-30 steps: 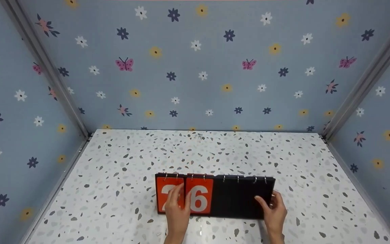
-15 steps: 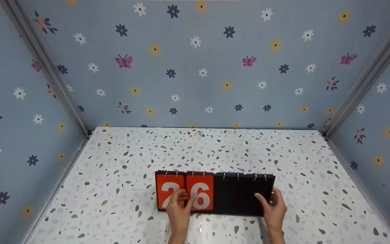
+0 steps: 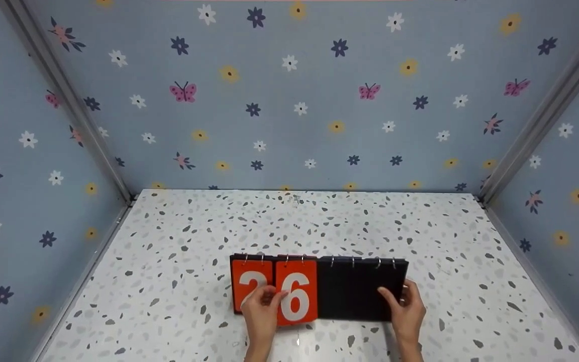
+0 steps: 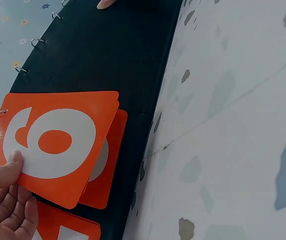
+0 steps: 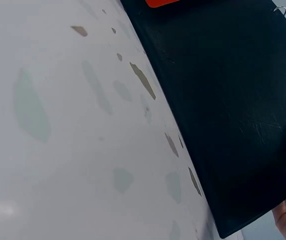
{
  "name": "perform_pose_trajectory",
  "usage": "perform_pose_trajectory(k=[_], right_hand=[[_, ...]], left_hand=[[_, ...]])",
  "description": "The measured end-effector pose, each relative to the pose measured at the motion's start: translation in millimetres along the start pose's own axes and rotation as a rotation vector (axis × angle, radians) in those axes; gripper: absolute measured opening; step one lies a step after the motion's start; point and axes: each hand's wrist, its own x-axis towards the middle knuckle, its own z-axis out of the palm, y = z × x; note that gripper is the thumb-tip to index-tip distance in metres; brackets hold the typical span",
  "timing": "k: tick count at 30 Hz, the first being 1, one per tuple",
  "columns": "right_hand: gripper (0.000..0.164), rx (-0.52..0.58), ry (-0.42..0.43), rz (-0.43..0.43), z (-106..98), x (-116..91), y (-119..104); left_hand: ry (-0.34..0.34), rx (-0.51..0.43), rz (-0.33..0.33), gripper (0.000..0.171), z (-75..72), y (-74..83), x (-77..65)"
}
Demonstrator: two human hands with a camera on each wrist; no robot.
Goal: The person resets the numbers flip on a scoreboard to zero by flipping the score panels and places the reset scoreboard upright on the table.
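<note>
Orange-red and smooth, the card with a white 6 (image 3: 297, 293) has rounded corners and a slight bow, its free end standing off a second orange card (image 4: 112, 167) behind it. Small silvery wire rings (image 3: 303, 258) hang it from the top edge of a long black board (image 3: 352, 291), whose flat face shows fine pale scratches near the right end. Beside it hangs another orange card bearing a white 2 (image 3: 243, 294), partly covered by fingers. The speckled surface (image 3: 179, 281) beneath is white, scattered with angular grey and pale-green chips; blue-grey panels (image 3: 289, 85) printed with flowers and butterflies rise around it, joined by grey metal posts (image 3: 76, 108).

The left hand (image 3: 260, 317) pinches the 6 card at its left side, thumb flat on the printed face near the numeral, the other fingers curled at the edge and partly hidden. The card thus lies just to the right of this hand, most of its face uncovered. At the board's far right end the right hand (image 3: 406, 314) grips the edge, its thumb on the black front and fingers reaching behind.
</note>
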Motion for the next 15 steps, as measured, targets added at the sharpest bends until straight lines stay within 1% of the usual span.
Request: perform_pose_trajectory(k=[2,5,7,8,11,14,15], right_hand=[[0.037,0.000,0.007,-0.025,1.3,0.2,6.6],[0.039,-0.022,0.018,-0.094,4.8,2.7,26.5],[0.040,-0.032,0.029,-0.119,7.7,5.0,42.3],[0.039,0.022,0.008,-0.131,6.3,5.5,43.0],[0.039,0.025,0.013,-0.127,8.9,6.9,54.9],[0.038,0.044,0.011,-0.120,9.8,7.6,59.6],[0.039,-0.012,0.038,-0.122,12.7,8.5,66.5]], left_hand=[[0.003,0.007,0.020,0.019,-2.3,1.0,0.2],[-0.006,0.045,0.053,0.019,-6.6,4.6,-0.8],[-0.022,0.082,0.063,0.018,-9.5,8.2,-1.4],[-0.034,0.097,0.067,0.019,-10.9,10.2,-1.8],[-0.079,0.112,0.077,0.026,-15.7,16.8,-3.0],[-0.152,0.074,0.069,0.029,-20.8,22.7,-3.7],[-0.180,0.058,0.067,0.027,-22.7,24.7,-3.7]])
